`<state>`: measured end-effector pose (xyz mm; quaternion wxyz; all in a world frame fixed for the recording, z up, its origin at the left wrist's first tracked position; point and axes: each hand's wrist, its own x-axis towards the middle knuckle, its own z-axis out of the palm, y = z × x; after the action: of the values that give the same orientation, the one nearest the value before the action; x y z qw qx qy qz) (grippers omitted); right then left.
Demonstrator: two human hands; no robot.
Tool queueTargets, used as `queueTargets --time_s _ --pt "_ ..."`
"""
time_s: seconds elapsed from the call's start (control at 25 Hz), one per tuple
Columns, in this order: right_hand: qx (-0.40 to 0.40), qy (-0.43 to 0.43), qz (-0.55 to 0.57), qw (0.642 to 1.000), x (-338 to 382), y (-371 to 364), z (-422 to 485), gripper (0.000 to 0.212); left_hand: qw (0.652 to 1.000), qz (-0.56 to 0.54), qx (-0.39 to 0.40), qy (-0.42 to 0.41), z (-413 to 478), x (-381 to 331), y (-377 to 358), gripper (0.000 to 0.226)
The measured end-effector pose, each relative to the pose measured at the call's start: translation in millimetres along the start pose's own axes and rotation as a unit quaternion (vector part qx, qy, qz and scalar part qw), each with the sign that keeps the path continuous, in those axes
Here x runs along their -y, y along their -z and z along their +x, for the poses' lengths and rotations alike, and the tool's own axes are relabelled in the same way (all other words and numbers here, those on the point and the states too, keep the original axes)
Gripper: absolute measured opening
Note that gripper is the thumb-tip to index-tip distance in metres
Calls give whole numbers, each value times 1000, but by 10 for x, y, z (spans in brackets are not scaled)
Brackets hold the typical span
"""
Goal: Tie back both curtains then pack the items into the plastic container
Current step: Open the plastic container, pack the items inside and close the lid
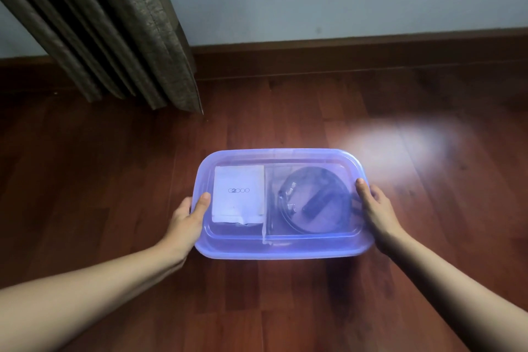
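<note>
The plastic container (285,251) sits low over the wooden floor (114,180) in front of the person, lid side up. Its long axis runs left to right across the view, with the short ends toward the two hands. Whether it rests on the boards or is lifted just off them cannot be told. The left hand (187,221) grips the left end, its thumb (203,201) laid flat on the lid and the other fingers wrapped out of sight under the rim. The right hand (375,206) grips the right end the same way, thumb (362,187) on top. Through the tinted lid show a white packet (238,194) on the left and a clear bag (311,200) holding a dark coil on the right. A curtain (120,31) hangs to the floor at the upper left.
</note>
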<state>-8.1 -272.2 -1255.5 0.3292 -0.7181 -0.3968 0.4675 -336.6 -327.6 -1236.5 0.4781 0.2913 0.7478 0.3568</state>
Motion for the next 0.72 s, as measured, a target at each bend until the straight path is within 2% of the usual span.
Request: queueTargets --time_s 0.16,0.28,0.32,0.48,0.52,0.64,0.72 --pt "-1 -26 -3 1000 31 -14 20 64 999 31 -12 30 68 -103 -23 39" --pt "81 -90 84 989 -23 26 64 74 998 -21 5 64 69 -85 -63 40" --pt "95 -104 111 984 -44 47 51 72 997 -48 18 64 61 -56 -42 41" --pt "128 -91 146 977 24 -53 -64 35 996 -82 6 28 -2 -28 197 32" --pt "135 -85 149 976 92 -129 -82 32 996 -89 -6 23 -20 -46 274 29" --pt "167 -59 133 975 337 -538 -117 51 994 -85 -65 7 -32 -10 681 29" --pt "236 -40 110 965 532 -891 -169 63 989 -89 -120 -5 6 32 1073 30"
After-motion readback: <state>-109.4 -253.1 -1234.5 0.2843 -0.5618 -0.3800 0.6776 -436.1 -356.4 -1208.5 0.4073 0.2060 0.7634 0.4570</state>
